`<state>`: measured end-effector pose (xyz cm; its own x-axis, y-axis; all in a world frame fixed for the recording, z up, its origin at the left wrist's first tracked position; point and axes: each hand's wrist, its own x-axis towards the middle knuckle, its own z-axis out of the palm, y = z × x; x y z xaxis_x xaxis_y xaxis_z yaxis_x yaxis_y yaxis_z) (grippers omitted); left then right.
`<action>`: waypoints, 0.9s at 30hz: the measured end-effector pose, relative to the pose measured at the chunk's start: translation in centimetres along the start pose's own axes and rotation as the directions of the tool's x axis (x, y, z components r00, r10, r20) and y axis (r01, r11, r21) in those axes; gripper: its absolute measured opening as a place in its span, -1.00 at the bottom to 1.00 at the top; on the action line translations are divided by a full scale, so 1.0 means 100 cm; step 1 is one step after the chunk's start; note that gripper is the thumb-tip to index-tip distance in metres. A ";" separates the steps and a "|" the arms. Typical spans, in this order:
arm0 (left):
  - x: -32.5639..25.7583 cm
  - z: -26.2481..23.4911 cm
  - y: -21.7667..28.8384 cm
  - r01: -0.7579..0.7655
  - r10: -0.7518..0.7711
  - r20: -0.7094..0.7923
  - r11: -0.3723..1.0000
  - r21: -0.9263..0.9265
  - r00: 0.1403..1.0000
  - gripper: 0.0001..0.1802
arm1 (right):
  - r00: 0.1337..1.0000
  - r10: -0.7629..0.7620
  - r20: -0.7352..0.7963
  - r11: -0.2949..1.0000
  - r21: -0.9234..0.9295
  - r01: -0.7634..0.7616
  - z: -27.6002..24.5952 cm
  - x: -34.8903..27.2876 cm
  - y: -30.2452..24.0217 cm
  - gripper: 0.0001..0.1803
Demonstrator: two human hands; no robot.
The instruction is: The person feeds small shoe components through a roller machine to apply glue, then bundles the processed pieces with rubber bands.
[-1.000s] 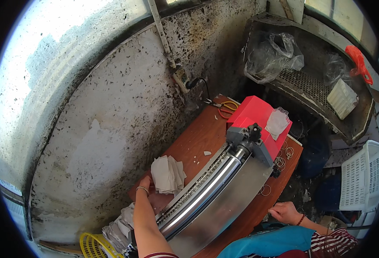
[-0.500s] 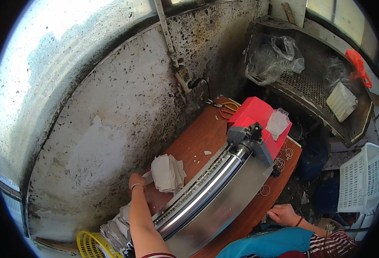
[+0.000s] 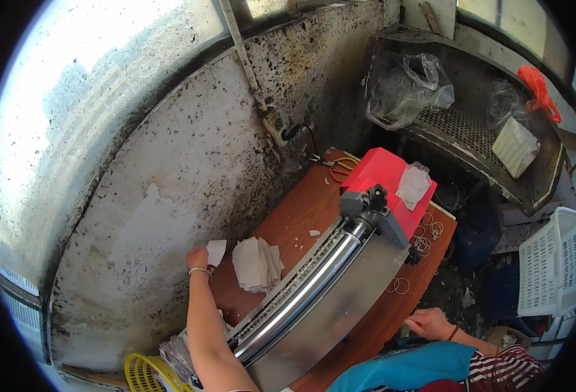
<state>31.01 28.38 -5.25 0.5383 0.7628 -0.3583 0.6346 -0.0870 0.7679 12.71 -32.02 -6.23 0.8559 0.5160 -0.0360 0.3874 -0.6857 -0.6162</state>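
Pinching a small white sheet (image 3: 216, 252), the left hand (image 3: 198, 257) is out beyond the near left part of the table (image 3: 288, 212), close to the stained wall (image 3: 151, 222). Its grip is narrow, closed on the sheet's left edge, and the rest of the sheet sticks out to the right of the fingers. Just right of that sheet, a stack of off-white sheets (image 3: 255, 266) lies on the reddish-brown table, its edges uneven. Along the stack's right side runs a roller machine with a long, shiny steel roller (image 3: 307, 282), a broad metal plate (image 3: 340, 307) sloping beside it, and a red housing (image 3: 376, 171) at the far end. A translucent plastic bag (image 3: 413, 185) lies over the housing. Beside the left forearm, a heap of pale sheets (image 3: 176, 353) is partly hidden, next to a yellow plastic basket (image 3: 141, 374).

The right hand (image 3: 430, 324) is off the table's right side, near the blue apron (image 3: 409, 367), its fingers curled; whether its grip holds anything small, I cannot tell. Thin pale rings (image 3: 421, 245) lie on the table right of the machine, and yellow- and red-handled pliers (image 3: 347, 163) lie at its far edge, partly behind the housing.
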 end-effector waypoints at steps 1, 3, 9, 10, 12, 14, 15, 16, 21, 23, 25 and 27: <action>0.002 -0.001 -0.002 -0.002 0.002 -0.004 1.000 0.001 1.000 -0.85 | 1.000 -0.005 -0.014 1.000 0.006 0.005 0.000 -0.001 0.000 -0.85; 0.006 0.002 -0.007 0.066 0.008 0.176 0.909 -0.412 0.984 -0.91 | 1.000 -0.010 -0.011 1.000 0.001 0.010 0.000 -0.003 0.000 -0.85; -0.021 0.028 -0.038 0.130 -0.022 0.318 0.938 -0.322 0.948 -0.88 | 0.999 -0.010 -0.034 1.000 -0.013 0.009 0.008 -0.012 0.007 -0.84; -0.027 0.030 -0.046 0.128 -0.020 0.316 0.938 -0.324 0.948 -0.88 | 0.999 -0.002 -0.037 1.000 -0.015 0.001 0.009 -0.013 0.008 -0.84; -0.039 0.034 -0.054 0.199 -0.161 0.386 0.978 -0.062 0.909 -0.89 | 0.999 0.007 -0.043 1.000 -0.012 -0.008 0.009 -0.016 0.008 -0.83; -0.049 0.034 -0.051 0.173 -0.152 0.380 0.985 -0.022 0.912 -0.88 | 0.998 0.024 -0.049 1.000 -0.010 -0.025 0.008 -0.019 0.010 -0.82; -0.054 0.032 -0.050 0.146 -0.142 0.368 0.989 0.018 0.919 -0.86 | 0.999 0.010 -0.052 1.000 -0.011 -0.010 0.010 -0.019 0.013 -0.82; -0.053 0.032 -0.050 0.144 -0.142 0.370 0.989 0.021 0.918 -0.86 | 0.998 -0.004 -0.056 1.000 -0.011 0.003 0.011 -0.020 0.015 -0.81; -0.021 0.027 -0.069 -0.188 0.106 0.237 0.916 0.355 0.966 -0.41 | 0.999 0.010 -0.030 1.000 -0.015 -0.011 0.016 -0.024 0.019 -0.81; -0.018 0.040 -0.070 -0.142 0.070 0.240 0.945 0.296 0.968 -0.26 | 0.999 0.024 -0.024 0.999 -0.030 -0.025 0.016 -0.025 0.018 -0.81; -0.011 0.043 -0.073 -0.090 0.033 0.239 0.968 0.233 0.970 -0.11 | 0.999 0.010 -0.037 1.000 -0.026 -0.011 0.012 -0.023 0.016 -0.80; 0.010 0.040 -0.090 0.047 -0.127 0.358 0.973 0.224 0.925 0.05 | 0.999 0.034 -0.037 0.999 -0.034 -0.035 0.013 -0.023 0.013 -0.79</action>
<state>28.06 27.39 -14.61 0.6162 0.4869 -0.6191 0.7671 -0.1930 0.6118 10.79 -33.42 -8.01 0.8806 0.4731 -0.0274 0.3688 -0.7204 -0.5874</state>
